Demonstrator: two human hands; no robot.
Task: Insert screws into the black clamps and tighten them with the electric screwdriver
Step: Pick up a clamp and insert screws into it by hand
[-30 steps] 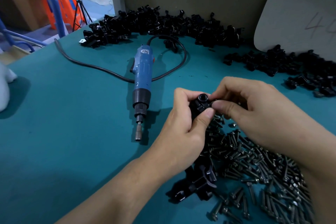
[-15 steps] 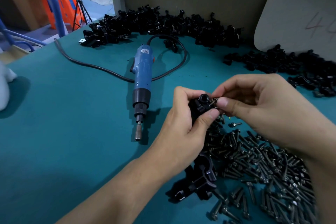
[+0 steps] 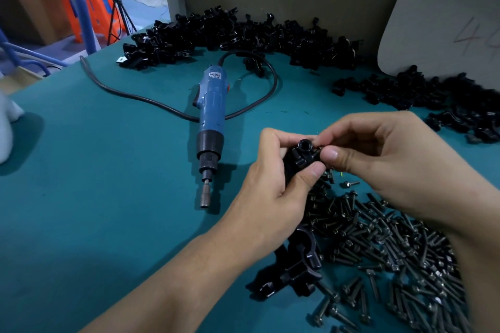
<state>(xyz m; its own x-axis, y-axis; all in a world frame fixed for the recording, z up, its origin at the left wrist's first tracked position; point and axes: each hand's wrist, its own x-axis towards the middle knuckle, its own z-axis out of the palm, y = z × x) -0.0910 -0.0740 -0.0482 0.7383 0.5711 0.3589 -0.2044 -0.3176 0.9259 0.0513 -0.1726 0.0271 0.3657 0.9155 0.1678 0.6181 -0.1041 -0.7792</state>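
Since one second ago, the right hand (image 3: 378,159) has drawn slightly rightward, uncovering the round boss of the black clamp (image 3: 300,159). The left hand (image 3: 273,192) grips the clamp body, thumb across its front. Right thumb and forefinger pinch what appears to be a screw (image 3: 317,149) against the clamp's right side; it is mostly hidden. The clamp looks rigid, light and smooth: hold it by the body, leaving the screw hole free. Its long axis runs from the boss down into the left palm, bore opening upward. The electric screwdriver (image 3: 211,116) lies left of the grip, and the loose screws (image 3: 392,246) nearer the person.
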